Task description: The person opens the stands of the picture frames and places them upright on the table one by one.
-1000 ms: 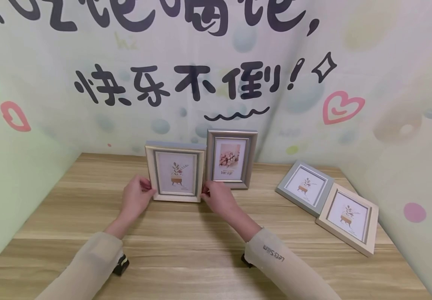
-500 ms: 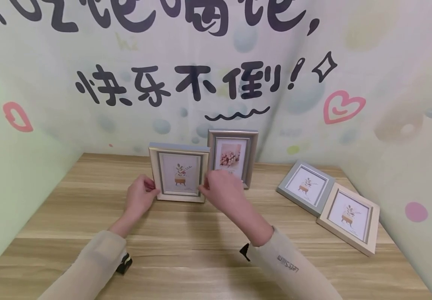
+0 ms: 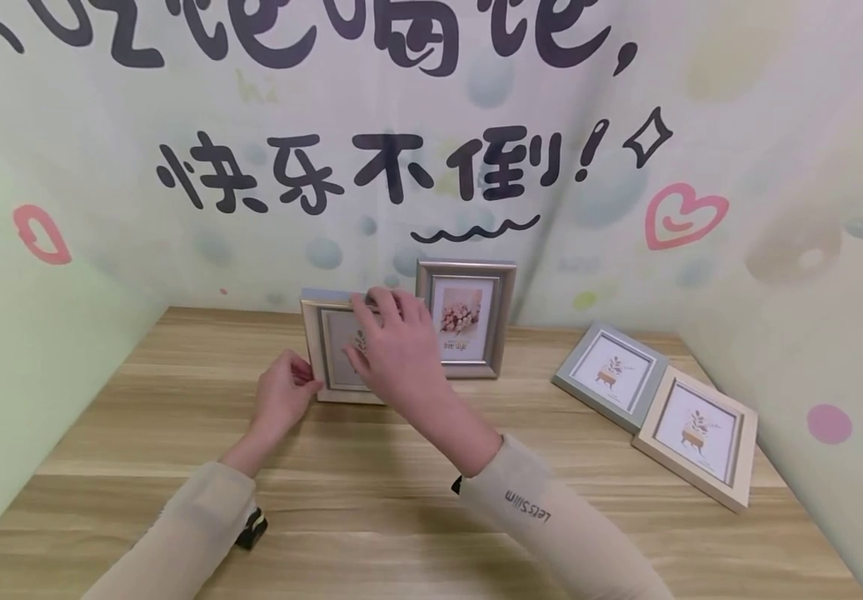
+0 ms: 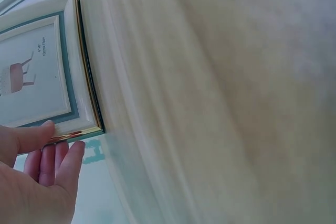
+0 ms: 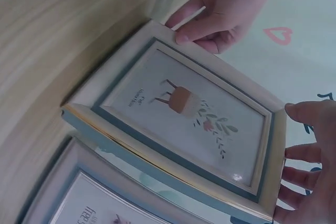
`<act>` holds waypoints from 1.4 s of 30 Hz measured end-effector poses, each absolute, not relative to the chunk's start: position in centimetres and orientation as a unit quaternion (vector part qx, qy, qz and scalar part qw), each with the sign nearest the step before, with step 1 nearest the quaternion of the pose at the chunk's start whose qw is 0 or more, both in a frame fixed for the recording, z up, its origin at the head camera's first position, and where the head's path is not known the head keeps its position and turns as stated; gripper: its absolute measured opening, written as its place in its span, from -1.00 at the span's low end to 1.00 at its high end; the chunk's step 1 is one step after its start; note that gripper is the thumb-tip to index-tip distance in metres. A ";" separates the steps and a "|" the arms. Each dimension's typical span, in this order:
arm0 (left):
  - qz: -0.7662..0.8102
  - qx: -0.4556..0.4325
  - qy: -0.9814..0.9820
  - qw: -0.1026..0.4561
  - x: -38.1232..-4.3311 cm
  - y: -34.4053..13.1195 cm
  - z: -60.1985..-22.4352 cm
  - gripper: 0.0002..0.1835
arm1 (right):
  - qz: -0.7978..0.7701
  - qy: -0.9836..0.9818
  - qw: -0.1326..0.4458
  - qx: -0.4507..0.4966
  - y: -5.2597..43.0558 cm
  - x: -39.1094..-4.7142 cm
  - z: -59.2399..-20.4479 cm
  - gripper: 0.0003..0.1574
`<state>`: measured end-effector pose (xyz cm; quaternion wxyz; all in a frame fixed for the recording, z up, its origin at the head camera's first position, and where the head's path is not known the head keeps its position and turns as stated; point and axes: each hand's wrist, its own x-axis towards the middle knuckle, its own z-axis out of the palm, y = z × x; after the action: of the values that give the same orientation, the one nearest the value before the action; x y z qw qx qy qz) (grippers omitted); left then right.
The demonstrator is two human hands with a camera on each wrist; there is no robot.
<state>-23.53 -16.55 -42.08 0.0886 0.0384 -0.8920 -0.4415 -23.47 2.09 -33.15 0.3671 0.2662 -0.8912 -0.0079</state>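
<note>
A cream picture frame with a potted-plant print [image 3: 332,367] stands upright on the wooden table. My left hand [image 3: 285,387] pinches its lower left edge, the thumb [image 4: 35,136] on the front and the fingers on the side. Across the upper right part of this frame reaches my right hand [image 3: 401,346], covering much of the print in the head view. In the right wrist view the right hand's fingers are spread along the top edge, fingertips right at it, with the thumb [image 5: 302,113] by the top left corner. Beside it stands a silver-brown frame with a flower picture [image 3: 465,333].
On the table's right side [image 3: 589,517] lie a grey frame [image 3: 572,375] and a light wood frame [image 3: 735,442], corner to corner. A printed fabric backdrop [image 3: 311,258] rises behind the table.
My right hand has left the cream frame's lower right side and moved up to its top edge. The cream frame has shifted slightly right; my left hand keeps its pinch.
</note>
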 end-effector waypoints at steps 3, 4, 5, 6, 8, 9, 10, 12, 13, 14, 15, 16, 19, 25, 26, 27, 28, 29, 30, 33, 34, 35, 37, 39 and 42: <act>-0.443 0.037 -0.892 0.084 -23.4 -16.5 -41.9 -0.78 | -0.002 -0.884 0.386 0.263 2.0 -23.5 -33.6 -0.28; -0.442 0.037 -0.893 0.083 -23.3 -16.5 -41.9 -0.78 | 0.002 -0.881 0.391 0.266 1.9 -23.5 -33.7 -0.29; -0.441 0.036 -0.893 0.081 -23.2 -16.5 -41.8 -0.78 | 0.004 -0.879 0.393 0.268 1.9 -23.5 -33.8 -0.28; -0.441 0.034 -0.893 0.081 -23.1 -16.5 -41.8 -0.78 | 0.006 -0.878 0.393 0.271 1.9 -23.4 -33.8 -0.28; -0.438 0.029 -0.895 0.080 -22.9 -16.6 -41.7 -0.77 | 0.007 -0.879 0.389 0.275 1.9 -23.3 -33.7 -0.29; -0.437 0.025 -0.896 0.080 -22.8 -16.6 -41.7 -0.77 | 0.007 -0.880 0.385 0.277 1.9 -23.3 -33.6 -0.30; -0.434 0.020 -0.897 0.080 -22.7 -16.7 -41.7 -0.77 | 0.008 -0.881 0.382 0.278 1.9 -23.2 -33.5 -0.31; -0.433 0.011 -0.898 0.078 -22.4 -16.8 -41.6 -0.77 | 0.007 -0.883 0.379 0.276 1.9 -23.1 -33.4 -0.31; -0.431 0.007 -0.899 0.074 -22.2 -16.9 -41.6 -0.76 | 0.007 -0.884 0.379 0.275 1.9 -23.0 -33.3 -0.31; -0.427 0.004 -0.901 0.068 -22.1 -17.1 -41.6 -0.75 | 0.008 -0.884 0.379 0.273 1.9 -23.0 -33.3 -0.30; -0.425 -0.001 -0.903 0.063 -22.0 -17.2 -41.5 -0.73 | 0.011 -0.885 0.379 0.271 1.9 -22.9 -33.3 -0.29; -0.424 -0.006 -0.904 0.056 -21.8 -17.3 -41.5 -0.70 | 0.013 -0.885 0.381 0.268 1.9 -22.8 -33.3 -0.27; -0.424 -0.030 -0.904 0.034 -21.5 -17.9 -41.2 -0.59 | 0.013 -0.886 0.385 0.258 1.7 -22.4 -33.3 -0.23; -0.452 -0.073 -0.889 0.012 -21.3 -19.1 -40.8 -0.48 | -0.037 -0.887 0.397 0.232 0.9 -21.8 -32.9 -0.17; -0.454 -0.074 -0.888 0.012 -21.4 -19.3 -40.8 -0.49 | -0.050 -0.889 0.394 0.227 0.7 -21.8 -32.8 -0.17; -0.454 -0.073 -0.888 0.011 -21.3 -19.4 -40.8 -0.50 | -0.061 -0.893 0.388 0.222 0.4 -21.7 -32.7 -0.16; -0.453 -0.071 -0.889 0.010 -21.3 -19.5 -40.8 -0.52 | -0.069 -0.898 0.378 0.216 0.2 -21.7 -32.6 -0.16; -0.451 -0.069 -0.890 0.009 -21.2 -19.6 -40.8 -0.54 | -0.078 -0.903 0.366 0.211 0.0 -21.7 -32.5 -0.15; -0.449 -0.066 -0.891 0.007 -21.2 -19.6 -40.9 -0.55 | -0.086 -0.908 0.355 0.206 -0.3 -21.7 -32.4 -0.15; -0.445 -0.059 -0.893 0.003 -21.0 -19.7 -40.9 -0.57 | -0.099 -0.917 0.331 0.199 -0.7 -21.7 -32.3 -0.14; -0.445 -0.058 -0.894 0.002 -21.0 -19.7 -41.0 -0.58 | -0.102 -0.917 0.330 0.198 -0.8 -21.8 -32.4 -0.14; -0.446 -0.058 -0.893 0.002 -21.0 -19.7 -41.0 -0.58 | -0.103 -0.916 0.332 0.200 -0.8 -21.9 -32.4 -0.14; -0.450 -0.058 -0.891 0.002 -21.0 -19.7 -41.0 -0.59 | -0.098 -0.910 0.344 0.209 -0.7 -22.2 -32.7 -0.14; -0.455 -0.057 -0.889 0.003 -21.0 -19.8 -41.0 -0.60 | -0.083 -0.903 0.357 0.225 -0.4 -22.5 -32.9 -0.12; -0.459 -0.055 -0.887 0.003 -21.0 -19.8 -41.0 -0.60 | -0.048 -0.894 0.366 0.254 0.2 -23.0 -33.2 -0.07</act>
<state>-21.00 -19.81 -40.97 0.0032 -0.0553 -0.8866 -0.4591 -23.03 0.19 -33.25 0.3658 0.2539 -0.8941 -0.0475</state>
